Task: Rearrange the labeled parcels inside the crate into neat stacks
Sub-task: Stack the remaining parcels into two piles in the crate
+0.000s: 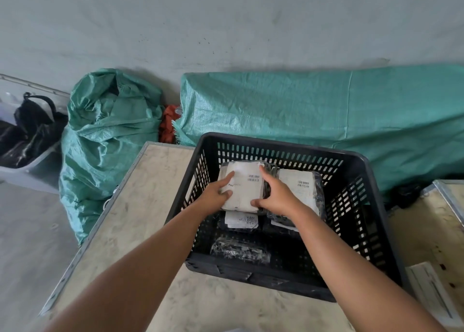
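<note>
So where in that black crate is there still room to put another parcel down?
The crate floor looks bare along its right wall, beside the right stack, and around the clear-wrapped parcel at the near wall. The far left is crowded: both hands, left and right, grip the top parcel there.

A black slotted crate (356,206) stands on a pale bench (140,206). Inside, the left hand (216,193) and the right hand (278,196) grip a white-labelled parcel (244,188) by its two sides, atop a stack at the far left. A second labelled parcel (301,183) lies just to its right, another (241,220) below, and a dark wrapped one (241,250) nearer. Green sacks (313,110) lie behind.
</note>
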`<state>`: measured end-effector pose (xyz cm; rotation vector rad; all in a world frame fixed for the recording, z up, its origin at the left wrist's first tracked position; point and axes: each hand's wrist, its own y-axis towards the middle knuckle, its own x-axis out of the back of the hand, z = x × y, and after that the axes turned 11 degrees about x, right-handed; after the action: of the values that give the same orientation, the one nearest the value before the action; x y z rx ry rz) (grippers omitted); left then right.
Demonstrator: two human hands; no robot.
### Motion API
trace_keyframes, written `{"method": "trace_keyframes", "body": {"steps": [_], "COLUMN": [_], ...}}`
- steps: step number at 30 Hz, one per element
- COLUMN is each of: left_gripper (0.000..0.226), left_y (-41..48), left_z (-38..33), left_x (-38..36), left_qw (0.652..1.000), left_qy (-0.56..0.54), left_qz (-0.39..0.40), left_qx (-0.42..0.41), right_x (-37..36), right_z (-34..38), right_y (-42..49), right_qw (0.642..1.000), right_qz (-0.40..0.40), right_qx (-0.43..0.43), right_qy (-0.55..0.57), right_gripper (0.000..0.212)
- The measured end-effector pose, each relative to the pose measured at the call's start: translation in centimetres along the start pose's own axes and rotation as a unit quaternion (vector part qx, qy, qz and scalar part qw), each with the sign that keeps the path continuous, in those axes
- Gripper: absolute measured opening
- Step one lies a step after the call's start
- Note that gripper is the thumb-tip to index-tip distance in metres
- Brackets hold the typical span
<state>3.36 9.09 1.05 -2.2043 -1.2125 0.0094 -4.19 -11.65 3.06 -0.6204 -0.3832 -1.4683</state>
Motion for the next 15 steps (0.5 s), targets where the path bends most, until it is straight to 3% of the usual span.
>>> {"method": "trace_keyframes", "body": {"steps": [6,11,15], "left_gripper": [0.067,0.095,0.104], "left_y": [1.1,2.0,3.0], "left_z": [2.0,3.3,3.1], "left_x": [0.1,0.1,-0.7], "left_qw": [0.996,0.981,0.956], "left_qy": [0.087,0.175,0.282], "left_qz": [-0.008,0.072,0.059], "left_qx": [0.016,0.049,0.047], "right_x": [-3.0,-4.1,-5.1], "right_z": [-0.3,-1.4,-1.6], "right_y": [1.3,1.9,2.0], "right_qw": [0.996,0.992,0.985], "right_qz": [0.041,0.05,0.062], "right_qx": [-0.035,-0.062,-0.08], "right_qy": [-0.064,-0.094,-0.142], "right_gripper": [0.106,0.101,0.094]}}
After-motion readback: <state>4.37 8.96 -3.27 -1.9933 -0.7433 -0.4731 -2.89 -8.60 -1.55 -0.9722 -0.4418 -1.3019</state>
